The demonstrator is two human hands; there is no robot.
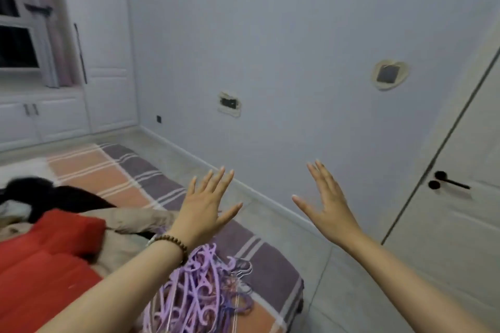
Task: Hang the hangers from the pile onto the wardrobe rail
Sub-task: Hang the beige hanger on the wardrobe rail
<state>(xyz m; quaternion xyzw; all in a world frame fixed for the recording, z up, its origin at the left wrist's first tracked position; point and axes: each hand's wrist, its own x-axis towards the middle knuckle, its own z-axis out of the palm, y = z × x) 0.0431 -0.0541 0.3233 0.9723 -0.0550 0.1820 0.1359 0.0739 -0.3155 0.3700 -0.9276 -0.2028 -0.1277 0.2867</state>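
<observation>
Many purple hangers (200, 286) are lying in a tangled pile on the near corner of the bed (273, 265), close to its edge, and neither hand is touching them. I am holding the left hand (205, 205) up above and beyond the pile, its back turned toward me, fingers straight and spread wide, gripping nothing. A brown bead bracelet (173, 244) is sitting on that wrist, and the forearm is crossing in front of the pile's left side. I am holding the right hand (328, 205) raised at about the same height, well apart from the left one and out over the grey floor (338, 278) beside the bed, fingers straight, thumb stretched out, and it is likewise carrying nothing.

Spreading outward from the pile, the bed cover is showing broad orange and purple bands with thin white lines. A red cloth (48, 251) is lying on the bed to the left of the hangers, a beige garment (135, 219) is bunching up just behind it, and a black garment (54, 194) is resting farther back. Past the bed, a pale wall (270, 35) is filling most of my view, with two rough socket openings in it. A white door (460, 224) with a black handle (449, 182) is standing at the right edge, and white cupboards (54, 121) are running under a dark window (16, 46) at the far left.
</observation>
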